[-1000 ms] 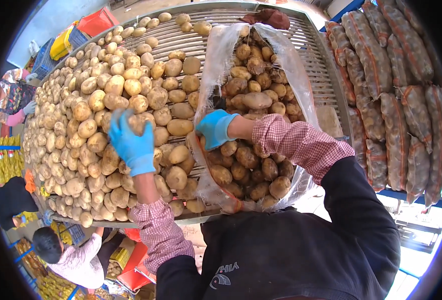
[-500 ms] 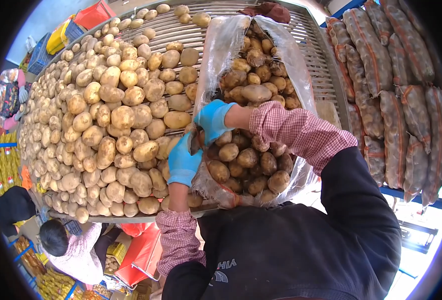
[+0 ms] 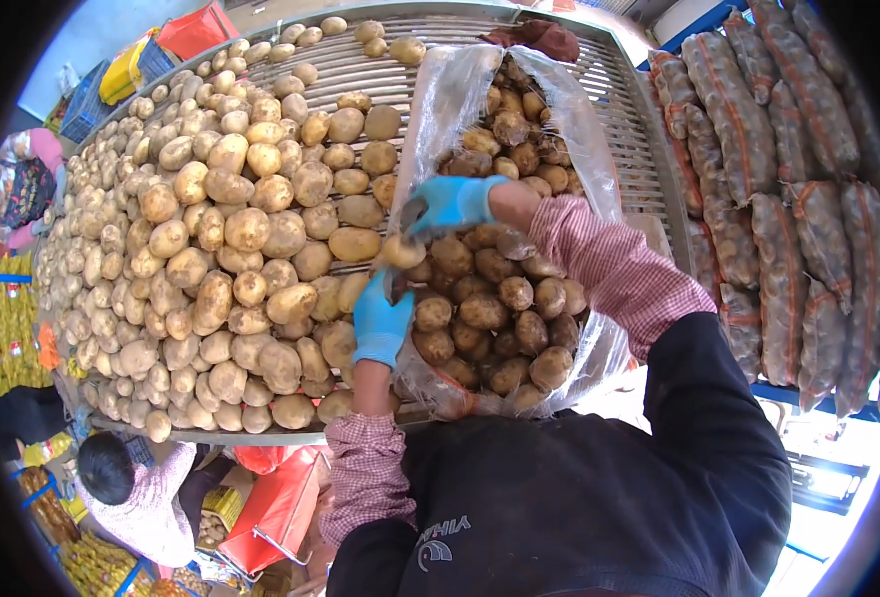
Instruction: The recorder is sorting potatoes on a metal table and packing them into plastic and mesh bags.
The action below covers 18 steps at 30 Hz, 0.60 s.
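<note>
The clear plastic bag [image 3: 559, 109] of potatoes lies open on the slatted desk [image 3: 619, 90]. The left hand [image 3: 380, 320] grips its near-left rim; the right hand [image 3: 450, 204] closes on a potato [image 3: 403, 251] at the bag's left edge.

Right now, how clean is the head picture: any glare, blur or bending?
Head view: fisheye bends the slatted table edges toward a black rim; glare whitens the clear plastic bag and lower right corner; the left hand, right hand and potatoes look sharp.

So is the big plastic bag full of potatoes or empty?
Nearly full. The plastic bag lies open on the slatted table, with potatoes heaped inside.
</note>
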Each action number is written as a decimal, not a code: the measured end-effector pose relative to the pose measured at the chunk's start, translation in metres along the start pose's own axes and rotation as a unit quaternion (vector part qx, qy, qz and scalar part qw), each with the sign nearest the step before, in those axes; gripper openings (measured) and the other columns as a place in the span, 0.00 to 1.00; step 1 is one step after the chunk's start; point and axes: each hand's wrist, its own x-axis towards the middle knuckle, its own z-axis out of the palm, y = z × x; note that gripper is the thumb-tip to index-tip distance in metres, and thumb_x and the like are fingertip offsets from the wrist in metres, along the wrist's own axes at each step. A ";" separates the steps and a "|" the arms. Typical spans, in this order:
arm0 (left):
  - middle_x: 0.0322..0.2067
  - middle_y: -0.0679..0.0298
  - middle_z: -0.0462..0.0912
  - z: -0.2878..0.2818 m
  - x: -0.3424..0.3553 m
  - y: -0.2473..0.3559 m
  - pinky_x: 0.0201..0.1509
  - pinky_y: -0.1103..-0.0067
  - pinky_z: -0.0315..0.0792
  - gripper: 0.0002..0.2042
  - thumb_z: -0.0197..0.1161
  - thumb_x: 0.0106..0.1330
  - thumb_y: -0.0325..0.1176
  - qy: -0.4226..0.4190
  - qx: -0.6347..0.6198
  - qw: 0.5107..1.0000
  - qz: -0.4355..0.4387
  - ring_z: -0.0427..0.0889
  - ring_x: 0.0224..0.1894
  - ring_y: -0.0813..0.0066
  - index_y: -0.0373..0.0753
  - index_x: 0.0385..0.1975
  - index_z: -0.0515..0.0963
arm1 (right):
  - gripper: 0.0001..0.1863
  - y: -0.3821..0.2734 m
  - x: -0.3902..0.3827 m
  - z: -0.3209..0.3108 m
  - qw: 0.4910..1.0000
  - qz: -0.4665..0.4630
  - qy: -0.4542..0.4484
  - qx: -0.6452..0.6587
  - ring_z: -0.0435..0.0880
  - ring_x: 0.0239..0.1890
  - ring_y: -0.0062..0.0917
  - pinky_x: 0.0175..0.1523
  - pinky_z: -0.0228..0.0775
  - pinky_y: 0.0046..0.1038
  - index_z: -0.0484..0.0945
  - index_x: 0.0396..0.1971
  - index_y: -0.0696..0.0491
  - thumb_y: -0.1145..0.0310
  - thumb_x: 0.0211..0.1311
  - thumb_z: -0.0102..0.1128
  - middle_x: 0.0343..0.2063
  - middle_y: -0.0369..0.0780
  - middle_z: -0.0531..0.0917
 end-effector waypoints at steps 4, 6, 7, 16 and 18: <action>0.45 0.56 0.88 0.000 0.002 -0.014 0.52 0.73 0.78 0.15 0.65 0.65 0.24 -0.028 -0.103 0.994 -0.027 0.87 0.47 0.69 0.31 0.51 0.80 | 0.29 -0.013 0.005 0.041 0.980 -0.017 0.083 -0.178 0.88 0.49 0.40 0.55 0.79 0.38 0.85 0.52 0.51 0.49 0.55 0.73 0.48 0.44 0.89; 0.45 0.56 0.88 -0.003 0.000 -0.016 0.53 0.74 0.78 0.15 0.64 0.66 0.23 -0.034 -0.116 0.992 -0.022 0.86 0.47 0.71 0.30 0.53 0.80 | 0.33 -0.020 0.006 0.048 0.981 0.015 0.088 -0.173 0.86 0.52 0.44 0.57 0.78 0.40 0.85 0.53 0.50 0.44 0.51 0.74 0.50 0.46 0.88; 0.45 0.56 0.88 -0.005 -0.001 -0.016 0.53 0.74 0.77 0.16 0.63 0.67 0.23 -0.033 -0.121 0.992 -0.013 0.85 0.48 0.71 0.30 0.54 0.80 | 0.33 -0.024 0.008 0.046 0.982 0.042 0.072 -0.170 0.86 0.53 0.43 0.57 0.78 0.40 0.85 0.53 0.51 0.44 0.51 0.73 0.51 0.46 0.87; 0.52 0.53 0.85 -0.022 -0.065 0.006 0.56 0.75 0.76 0.19 0.63 0.70 0.28 -0.030 -0.119 0.987 -0.104 0.84 0.50 0.70 0.29 0.58 0.77 | 0.26 -0.062 -0.009 -0.026 0.985 -0.077 0.099 0.120 0.89 0.42 0.26 0.47 0.82 0.31 0.86 0.50 0.59 0.57 0.56 0.74 0.44 0.43 0.90; 0.52 0.54 0.85 -0.021 -0.078 0.008 0.57 0.75 0.76 0.20 0.65 0.69 0.30 -0.047 -0.137 0.981 -0.128 0.83 0.51 0.71 0.29 0.59 0.77 | 0.28 -0.068 -0.029 -0.022 0.945 -0.208 0.110 0.229 0.89 0.44 0.24 0.51 0.83 0.29 0.85 0.53 0.58 0.58 0.56 0.75 0.46 0.41 0.90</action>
